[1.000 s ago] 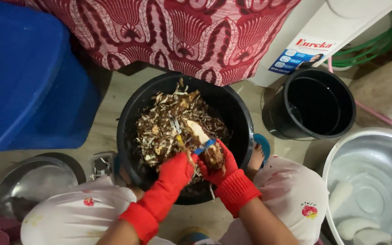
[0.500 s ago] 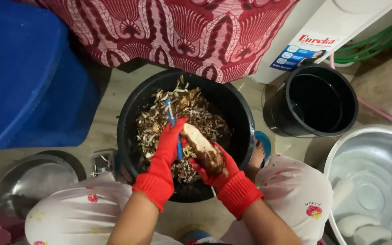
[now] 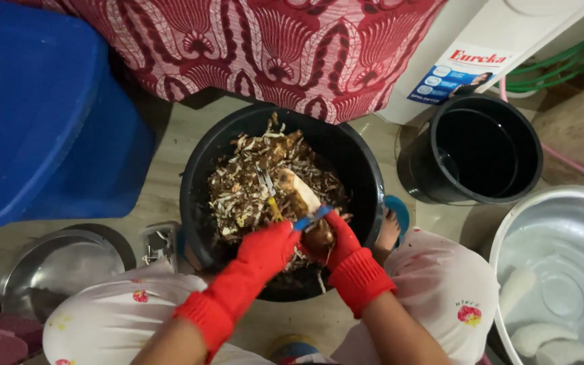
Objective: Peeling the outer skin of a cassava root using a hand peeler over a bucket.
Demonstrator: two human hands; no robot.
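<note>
Fingers of both red-gloved hands are curled shut over the black tub (image 3: 197, 203): the right hand (image 3: 336, 236) grips the brown lower end of a root tuber (image 3: 300, 196), and the left hand (image 3: 268, 247) closes round the handle of a peeler (image 3: 265, 184). Largest first: a blue plastic bin (image 3: 42, 115) fills the upper left, a red patterned cloth (image 3: 272, 47) hangs across the top, with a white appliance (image 3: 481, 40) beside it. The black tub sits between the person's knees, heaped with brown and pale peelings (image 3: 238, 196). To the right stands a smaller black bucket (image 3: 441, 182), apparently holding water, and at the lower right a steel basin (image 3: 508, 243) with water and several pale peeled pieces (image 3: 535, 334). A steel bowl (image 3: 42, 270) lies at the lower left on the floor. The tuber is held over the tub, tilted, its upper end already stripped to cream flesh. Compared with half a second ago, the left hand has drawn back toward the body, and the peeler now lies beside the tuber's pale end rather than beyond it; a stroke looks just finished, so more skin is off and the brown lower part remains.
</note>
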